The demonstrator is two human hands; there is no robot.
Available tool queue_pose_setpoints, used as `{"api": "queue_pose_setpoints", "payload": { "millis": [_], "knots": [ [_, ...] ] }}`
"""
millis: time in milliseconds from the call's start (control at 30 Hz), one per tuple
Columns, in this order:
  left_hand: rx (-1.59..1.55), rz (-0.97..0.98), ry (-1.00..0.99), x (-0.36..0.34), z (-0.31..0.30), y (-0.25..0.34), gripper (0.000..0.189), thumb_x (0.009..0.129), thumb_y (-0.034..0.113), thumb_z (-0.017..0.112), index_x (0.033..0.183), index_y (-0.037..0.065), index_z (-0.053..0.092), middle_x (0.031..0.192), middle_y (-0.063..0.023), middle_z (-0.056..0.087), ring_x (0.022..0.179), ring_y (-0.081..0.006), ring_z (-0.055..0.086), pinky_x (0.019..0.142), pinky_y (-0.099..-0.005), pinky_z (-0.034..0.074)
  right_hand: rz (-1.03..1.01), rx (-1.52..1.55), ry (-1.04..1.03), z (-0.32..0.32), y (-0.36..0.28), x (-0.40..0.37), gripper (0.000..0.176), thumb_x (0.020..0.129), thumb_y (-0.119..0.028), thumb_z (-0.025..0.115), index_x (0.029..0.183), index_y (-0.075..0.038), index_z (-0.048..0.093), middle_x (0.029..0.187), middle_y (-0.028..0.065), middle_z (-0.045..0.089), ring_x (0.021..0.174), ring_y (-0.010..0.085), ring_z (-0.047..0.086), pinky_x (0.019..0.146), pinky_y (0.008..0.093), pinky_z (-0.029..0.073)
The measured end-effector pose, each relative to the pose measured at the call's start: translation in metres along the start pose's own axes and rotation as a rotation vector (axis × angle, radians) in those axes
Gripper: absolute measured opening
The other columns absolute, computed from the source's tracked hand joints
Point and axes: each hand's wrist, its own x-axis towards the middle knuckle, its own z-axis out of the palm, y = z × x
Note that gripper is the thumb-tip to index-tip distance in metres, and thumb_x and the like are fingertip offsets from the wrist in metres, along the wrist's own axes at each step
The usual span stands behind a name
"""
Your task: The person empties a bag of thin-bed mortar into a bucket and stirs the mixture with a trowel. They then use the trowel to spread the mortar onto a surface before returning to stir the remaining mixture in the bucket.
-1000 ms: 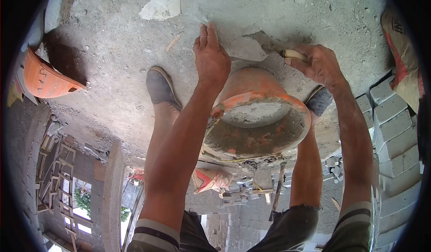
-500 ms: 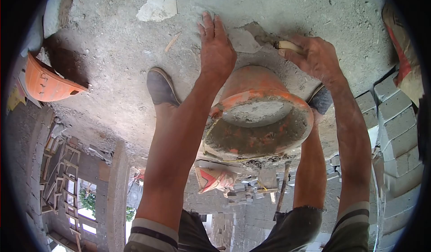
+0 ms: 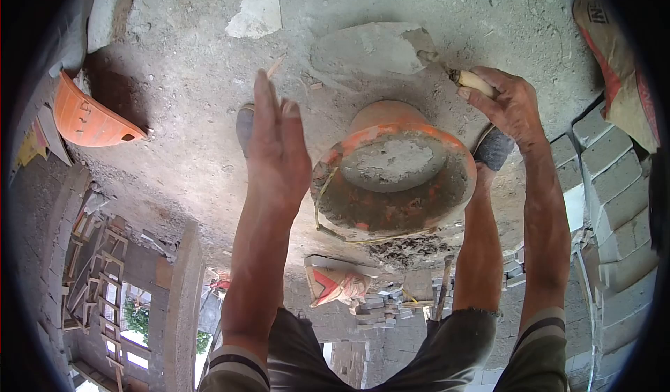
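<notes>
My right hand [image 3: 513,106] grips the pale handle [image 3: 478,83] of a trowel. The trowel's broad grey blade [image 3: 370,48] points left, close over the rough concrete surface; contact is hard to make out. My left hand [image 3: 279,154] holds nothing, its fingers stretched out, left of an orange bucket [image 3: 394,123]. Grey mortar [image 3: 394,163] lies inside the bucket, and its inner wall is smeared with the same grey. The bucket stands between my feet, with a thin wire-like handle [image 3: 335,233] hanging at its rim.
An orange plastic vessel [image 3: 94,116] lies at the left. Grey blocks [image 3: 614,158] are stacked at the right below a paper sack [image 3: 618,64]. Another sack [image 3: 335,284] lies behind the bucket. A flat pale piece [image 3: 257,8] rests on the concrete.
My left hand has moved down and left, away from the concrete surface. My right hand has shifted slightly right and down with the trowel, whose blade now shows more fully.
</notes>
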Motion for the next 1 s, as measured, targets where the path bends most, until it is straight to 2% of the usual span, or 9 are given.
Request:
{"api": "queue_pose_setpoints", "payload": {
  "millis": [33, 100, 300, 333, 367, 600, 767, 833, 1000],
  "knots": [
    [0.11, 0.002, -0.006, -0.019, -0.019, 0.001, 0.046, 0.095, 0.005, 0.044, 0.135, -0.013, 0.031, 0.141, -0.0298, 0.035, 0.13, -0.0361, 0.04, 0.105, -0.0385, 0.036, -0.001, 0.015, 0.028, -0.013, -0.004, -0.012, 0.037, 0.077, -0.024, 0.076, 0.106, -0.003, 0.067, 0.087, 0.0131, 0.07, 0.071, 0.0175, 0.067, 0.063, 0.0299, 0.053],
    [-0.293, -0.446, -0.024, -0.065, -0.049, 0.017, 0.057, 0.097, 0.012, 0.046, 0.14, -0.014, 0.02, 0.147, -0.0271, 0.024, 0.137, -0.032, 0.028, 0.11, -0.0352, 0.029, -0.071, -0.017, 0.08, -0.037, -0.01, -0.043, 0.034, 0.075, -0.021, 0.077, 0.102, -0.002, 0.067, 0.085, 0.0128, 0.069, 0.07, 0.0196, 0.066, 0.062, 0.0307, 0.052],
    [-0.313, -0.787, -0.088, -0.146, -0.085, 0.031, 0.063, 0.095, 0.016, 0.049, 0.142, -0.012, 0.016, 0.148, -0.0248, 0.025, 0.138, -0.0308, 0.025, 0.111, -0.0334, 0.023, 0.118, 0.015, 0.112, -0.075, -0.068, -0.176, 0.025, 0.077, -0.017, 0.072, 0.096, -0.003, 0.064, 0.079, 0.0127, 0.064, 0.064, 0.0283, 0.062, 0.057, 0.0365, 0.049],
    [-0.199, -0.836, -0.124, -0.141, -0.076, 0.03, 0.061, 0.094, 0.018, 0.051, 0.14, -0.011, 0.022, 0.14, -0.0262, 0.035, 0.13, -0.0283, 0.036, 0.105, -0.0323, 0.031, 0.091, 0.008, 0.115, -0.072, -0.075, -0.198, 0.036, 0.085, -0.031, 0.069, 0.098, 0.002, 0.062, 0.076, 0.0125, 0.062, 0.062, 0.0183, 0.057, 0.056, 0.03, 0.046],
    [-0.086, -0.884, -0.163, -0.135, -0.068, 0.031, 0.06, 0.093, 0.02, 0.053, 0.138, -0.01, 0.029, 0.133, -0.0275, 0.046, 0.122, -0.0257, 0.048, 0.098, -0.0312, 0.039, 0.145, -0.056, 0.069, -0.068, -0.085, -0.218, 0.035, 0.085, -0.032, 0.067, 0.098, 0.0, 0.061, 0.074, 0.0145, 0.061, 0.062, 0.0226, 0.059, 0.057, 0.0325, 0.047],
    [-0.053, -0.338, -0.207, -0.111, -0.054, 0.027, 0.064, 0.091, 0.027, 0.055, 0.138, -0.009, 0.031, 0.134, -0.0327, 0.042, 0.13, -0.0365, 0.04, 0.105, -0.0381, 0.033, 0.517, -0.235, -0.001, 0.037, -0.127, -0.256, 0.038, 0.086, -0.032, 0.06, 0.109, -0.005, 0.046, 0.089, 0.0229, 0.063, 0.081, 0.0428, 0.063, 0.07, 0.0523, 0.048],
    [-0.221, -0.348, -0.215, -0.108, -0.065, 0.032, 0.06, 0.088, 0.023, 0.058, 0.132, -0.012, 0.037, 0.128, -0.0345, 0.046, 0.117, -0.0456, 0.049, 0.099, -0.0444, 0.04, 0.57, -0.502, 0.097, 0.101, -0.134, -0.187, 0.032, 0.089, -0.027, 0.053, 0.109, -0.004, 0.046, 0.093, 0.0245, 0.063, 0.091, 0.0432, 0.062, 0.077, 0.0507, 0.048],
    [-0.199, -0.33, -0.221, -0.106, -0.07, 0.033, 0.059, 0.087, 0.023, 0.058, 0.131, -0.012, 0.038, 0.126, -0.0342, 0.047, 0.115, -0.0453, 0.051, 0.097, -0.0449, 0.041, 0.662, -0.285, -0.172, 0.104, -0.148, -0.169, 0.028, 0.089, -0.021, 0.051, 0.109, -0.002, 0.046, 0.096, 0.0256, 0.063, 0.09, 0.0419, 0.063, 0.08, 0.0485, 0.049],
    [-0.095, -0.174, -0.186, -0.099, -0.091, 0.034, 0.054, 0.085, 0.022, 0.06, 0.126, -0.01, 0.044, 0.119, -0.0316, 0.053, 0.108, -0.0447, 0.055, 0.092, -0.0464, 0.044, 0.528, -0.461, -0.205, 0.149, -0.14, -0.186, 0.027, 0.088, -0.018, 0.051, 0.106, 0.002, 0.048, 0.095, 0.0254, 0.064, 0.089, 0.0378, 0.065, 0.081, 0.0427, 0.052]
  ]
}}
